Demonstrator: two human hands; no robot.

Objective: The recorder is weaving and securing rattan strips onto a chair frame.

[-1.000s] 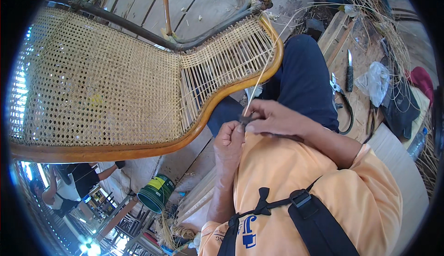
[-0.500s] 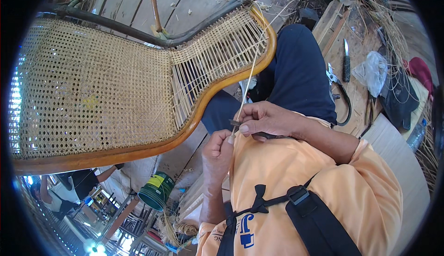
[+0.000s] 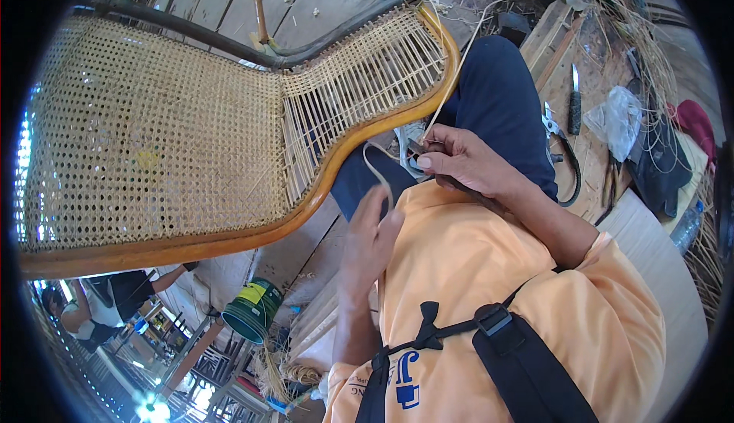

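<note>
A pale cane strand (image 3: 442,110) runs down from the curved wooden rim of a woven cane chair (image 3: 191,132) to my right hand (image 3: 466,162). That hand is closed on the strand and on a small dark tool (image 3: 414,147), apparently a knife, its handle partly hidden under the palm. From there the strand's loose end (image 3: 375,165) curls over toward my left hand (image 3: 368,232). Motion smears the left fingers, so whether they grip the end is unclear. On the chair, the narrower section shows open parallel strands, while the broad section has a closed mesh.
On the boards at right lie a knife (image 3: 574,100), pliers-like cutters (image 3: 562,144), a clear plastic bag (image 3: 621,121) and a tangle of cane strands (image 3: 604,3). A green bucket (image 3: 252,312) stands at lower left, with another person (image 3: 107,301) beyond it.
My right hand has moved up and right with the tool, away from the left hand. The left hand has shifted slightly and is blurred; the strand's end now curls in a loop between them.
</note>
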